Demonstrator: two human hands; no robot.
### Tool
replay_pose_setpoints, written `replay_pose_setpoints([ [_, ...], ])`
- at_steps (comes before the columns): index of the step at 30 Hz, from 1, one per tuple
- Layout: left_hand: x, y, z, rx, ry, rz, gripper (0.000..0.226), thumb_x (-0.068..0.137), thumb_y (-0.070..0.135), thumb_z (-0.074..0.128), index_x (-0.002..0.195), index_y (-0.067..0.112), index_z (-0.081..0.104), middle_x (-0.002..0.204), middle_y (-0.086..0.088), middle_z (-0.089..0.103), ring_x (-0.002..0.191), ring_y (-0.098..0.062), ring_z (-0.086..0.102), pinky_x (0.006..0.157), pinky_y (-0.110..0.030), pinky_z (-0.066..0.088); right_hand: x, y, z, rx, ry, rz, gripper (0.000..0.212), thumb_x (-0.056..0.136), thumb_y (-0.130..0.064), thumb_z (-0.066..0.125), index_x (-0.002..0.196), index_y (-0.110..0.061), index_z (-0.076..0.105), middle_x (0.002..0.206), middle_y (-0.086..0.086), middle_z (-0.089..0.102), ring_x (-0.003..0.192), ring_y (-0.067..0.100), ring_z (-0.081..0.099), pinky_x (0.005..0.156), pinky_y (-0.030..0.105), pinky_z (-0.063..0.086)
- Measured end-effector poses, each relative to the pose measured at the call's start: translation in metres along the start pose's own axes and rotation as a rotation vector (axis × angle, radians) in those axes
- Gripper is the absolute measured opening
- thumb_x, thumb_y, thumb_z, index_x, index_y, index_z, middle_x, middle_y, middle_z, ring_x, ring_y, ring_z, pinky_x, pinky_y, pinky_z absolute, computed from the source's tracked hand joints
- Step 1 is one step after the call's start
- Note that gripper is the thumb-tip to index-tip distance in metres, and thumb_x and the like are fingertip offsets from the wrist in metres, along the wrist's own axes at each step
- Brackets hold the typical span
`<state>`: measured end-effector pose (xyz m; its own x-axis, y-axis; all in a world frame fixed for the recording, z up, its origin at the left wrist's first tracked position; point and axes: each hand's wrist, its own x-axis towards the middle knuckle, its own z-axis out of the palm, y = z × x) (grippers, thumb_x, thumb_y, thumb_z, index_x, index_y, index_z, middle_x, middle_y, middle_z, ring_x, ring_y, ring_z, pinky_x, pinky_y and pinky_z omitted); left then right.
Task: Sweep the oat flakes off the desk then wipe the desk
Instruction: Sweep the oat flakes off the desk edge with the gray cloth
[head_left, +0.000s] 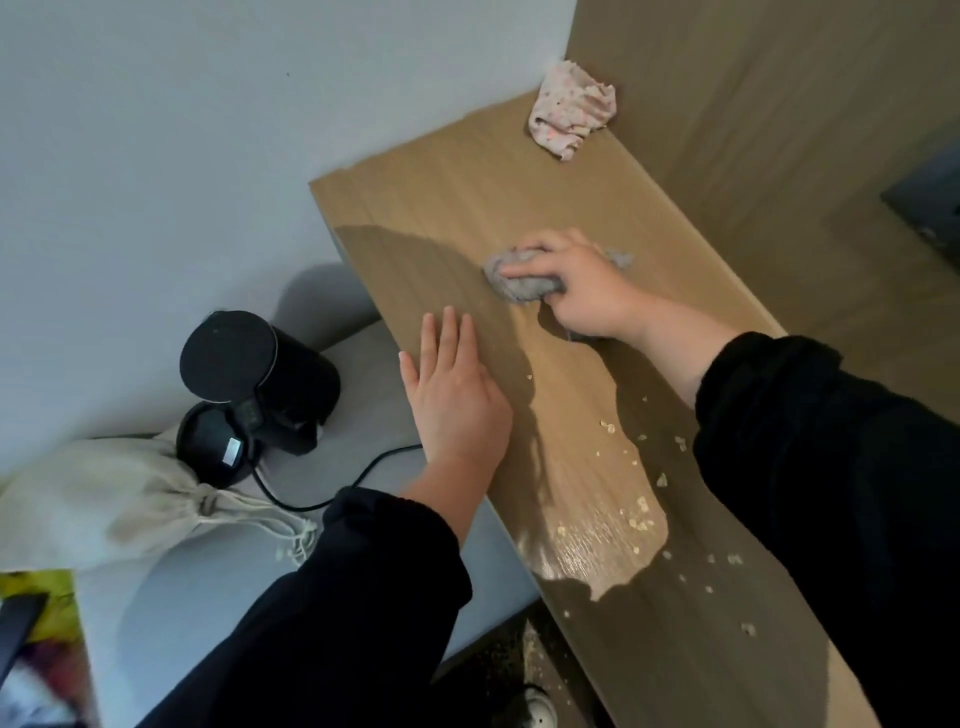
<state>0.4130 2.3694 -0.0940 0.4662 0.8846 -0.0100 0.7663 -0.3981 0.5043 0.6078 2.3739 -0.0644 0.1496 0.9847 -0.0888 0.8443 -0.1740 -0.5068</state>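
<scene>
oat flakes (642, 504) lie loose on the near part of the desk (467, 208), too many and too small to count well. two hands are on the desk. the right hand (576, 286) curls round one grey rag (524, 287) and presses it on the wood, past the flakes. the left hand (452, 395) lies flat, fingers straight, holding nothing. one pink cloth (571, 117) sits crumpled in the far corner. beside the desk are one black jug (291, 384), lid on, and one bag (104, 499), pulled shut, its inside hidden.
</scene>
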Motion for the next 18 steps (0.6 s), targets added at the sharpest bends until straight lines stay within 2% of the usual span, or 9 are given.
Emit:
replay_pose_setpoints([
  [4,0.000,-0.001,-0.001,-0.048,0.014,-0.001,0.054,0.097,0.011,0.034,0.151,0.012,0.027,0.160,-0.001,0.018,0.149,-0.017,0.003,0.118,-0.041,-0.006,-0.054,-0.017,0.006,0.071,-0.115,-0.076,0.066,0.071,0.017,0.046,0.112,-0.028,0.072,0.130,0.001,0.054,0.112,0.020,0.039,0.102,0.048,0.032],
  [7,0.001,0.000,-0.001,-0.019,0.005,-0.003,0.054,0.098,0.013,0.034,0.151,0.012,0.025,0.161,0.000,0.016,0.149,-0.017,0.001,0.119,-0.041,-0.005,-0.099,-0.030,0.009,0.086,-0.268,-0.118,0.066,0.070,0.018,0.050,0.108,-0.032,0.073,0.128,-0.004,0.054,0.117,0.018,0.041,0.105,0.044,0.030],
  [10,0.001,0.001,-0.001,0.023,-0.003,-0.012,0.056,0.097,0.018,0.035,0.152,0.013,0.022,0.161,0.001,0.012,0.149,-0.016,-0.002,0.119,-0.041,-0.008,-0.130,-0.033,0.001,0.157,-0.383,-0.093,0.065,0.072,0.021,0.049,0.098,-0.032,0.075,0.115,-0.015,0.056,0.113,0.012,0.045,0.102,0.035,0.035],
  [13,0.001,0.001,-0.001,0.029,-0.013,-0.011,0.057,0.097,0.020,0.034,0.152,0.015,0.022,0.162,0.002,0.011,0.149,-0.015,-0.003,0.119,-0.041,-0.008,-0.131,-0.026,-0.039,0.320,-0.254,0.066,0.061,0.079,0.024,0.047,0.094,-0.028,0.074,0.113,-0.013,0.056,0.109,0.009,0.051,0.096,0.022,0.042],
  [16,0.002,0.000,0.000,0.029,-0.011,-0.011,0.057,0.097,0.020,0.033,0.152,0.015,0.022,0.162,0.002,0.010,0.149,-0.014,-0.004,0.118,-0.040,-0.010,-0.099,0.006,-0.078,0.202,-0.050,0.141,0.053,0.080,0.025,0.047,0.105,-0.013,0.073,0.115,0.002,0.055,0.104,0.014,0.050,0.087,0.001,0.034],
  [18,0.002,0.000,0.000,0.036,-0.007,-0.010,0.057,0.096,0.020,0.033,0.152,0.016,0.022,0.162,0.003,0.010,0.148,-0.014,-0.004,0.118,-0.040,-0.010,-0.081,0.033,-0.079,0.144,0.023,0.226,0.053,0.080,0.024,0.048,0.112,-0.012,0.071,0.117,0.002,0.052,0.112,0.021,0.050,0.091,0.002,0.030],
])
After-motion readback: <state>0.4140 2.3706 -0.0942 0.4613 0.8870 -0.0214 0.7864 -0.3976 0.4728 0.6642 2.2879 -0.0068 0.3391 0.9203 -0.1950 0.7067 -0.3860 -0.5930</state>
